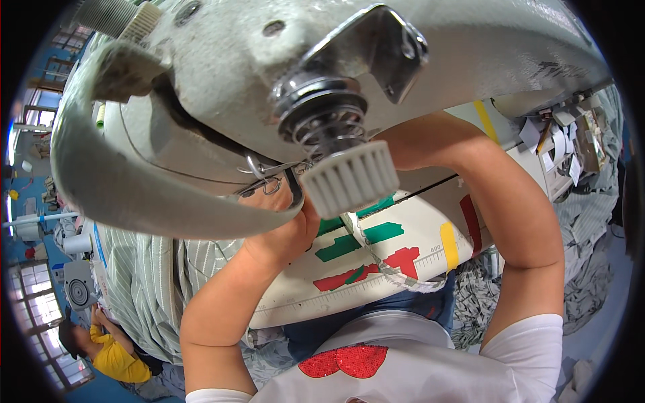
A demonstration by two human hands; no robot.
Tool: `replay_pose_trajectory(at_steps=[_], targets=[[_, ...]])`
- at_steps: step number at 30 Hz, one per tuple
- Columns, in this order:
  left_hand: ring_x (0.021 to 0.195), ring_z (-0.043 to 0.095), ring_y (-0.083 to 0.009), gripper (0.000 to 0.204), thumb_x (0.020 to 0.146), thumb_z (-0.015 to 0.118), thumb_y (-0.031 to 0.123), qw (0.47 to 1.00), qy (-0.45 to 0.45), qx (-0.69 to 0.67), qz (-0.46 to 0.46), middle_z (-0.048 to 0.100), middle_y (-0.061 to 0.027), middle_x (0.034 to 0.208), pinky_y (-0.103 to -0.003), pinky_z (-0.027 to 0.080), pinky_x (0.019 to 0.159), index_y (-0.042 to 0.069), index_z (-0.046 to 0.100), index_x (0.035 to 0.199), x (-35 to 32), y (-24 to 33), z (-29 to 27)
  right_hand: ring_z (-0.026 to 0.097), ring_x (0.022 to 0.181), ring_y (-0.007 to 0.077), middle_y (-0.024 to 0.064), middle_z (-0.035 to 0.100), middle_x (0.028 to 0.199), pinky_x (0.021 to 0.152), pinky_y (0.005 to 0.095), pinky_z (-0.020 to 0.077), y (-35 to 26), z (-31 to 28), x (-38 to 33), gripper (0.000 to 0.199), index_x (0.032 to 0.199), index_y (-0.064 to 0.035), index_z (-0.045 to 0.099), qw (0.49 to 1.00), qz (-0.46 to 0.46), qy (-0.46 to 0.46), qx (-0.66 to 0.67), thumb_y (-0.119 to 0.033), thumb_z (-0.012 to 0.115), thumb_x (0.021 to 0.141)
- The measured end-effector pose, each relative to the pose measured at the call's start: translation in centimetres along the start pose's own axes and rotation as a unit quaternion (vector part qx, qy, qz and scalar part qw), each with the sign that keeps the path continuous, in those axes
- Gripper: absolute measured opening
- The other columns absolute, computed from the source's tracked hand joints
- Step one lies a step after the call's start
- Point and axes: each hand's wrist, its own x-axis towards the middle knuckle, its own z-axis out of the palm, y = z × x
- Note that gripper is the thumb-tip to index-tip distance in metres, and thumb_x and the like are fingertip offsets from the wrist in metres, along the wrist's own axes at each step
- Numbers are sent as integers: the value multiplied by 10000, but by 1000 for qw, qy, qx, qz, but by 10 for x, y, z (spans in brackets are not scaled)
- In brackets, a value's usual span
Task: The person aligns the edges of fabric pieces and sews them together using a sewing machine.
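Note:
A pale sewing machine head point(457, 54) fills the upper view, with a chrome thread-tension assembly and ribbed white knob point(351, 178) close in front. My left hand point(285, 232) reaches in under the machine's curved guard point(127, 174); its back and wrist show, but the fingers are hidden. My right forearm point(497, 161) bends inward beneath the machine head, which covers the right hand. A narrow whitish fabric strip point(363, 238) runs from near the hands across the machine bed point(295, 295) and curls at its front edge. Whatever either hand touches is out of sight.
Green tape point(369, 239), red tape point(403, 258) and yellow tape point(449, 245) mark the bed. Striped fabric point(144, 275) is heaped at left, more cloth point(477, 302) at right. A cluttered box point(588, 141) stands at far right. Another person in yellow point(121, 359) works at lower left.

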Motion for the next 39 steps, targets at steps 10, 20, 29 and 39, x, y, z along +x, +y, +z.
replay_pose_trajectory(at_steps=[10,20,29,39], targets=[[464,537,-242,46,741,581,39,1000,-10,23,-17,540,-66,603,-351,397,387,48,566,784,-1,1,-1,655,819,305,167,674,848,734,377,499,-7,-12,-6,395,951,12,649,1000,-4,-4,-8,-309,734,738],[515,563,-248,124,739,583,87,998,-23,49,-33,593,-75,692,-353,414,423,37,609,850,-3,0,0,654,896,297,162,679,954,782,363,503,-7,-14,-4,435,1034,3,646,998,23,-45,41,-323,731,759],[623,597,-251,201,710,578,61,996,-59,34,-53,620,-82,792,-364,451,496,36,616,906,-4,1,-1,660,853,266,129,683,910,749,351,502,35,19,17,384,980,-26,656,998,-56,28,22,-341,717,768],[719,584,-329,293,624,634,36,996,-60,-23,-69,626,-100,832,-400,452,622,61,624,916,-4,1,-4,573,620,204,57,597,676,596,353,441,23,13,21,300,755,-69,607,997,36,-71,2,-360,672,786]])
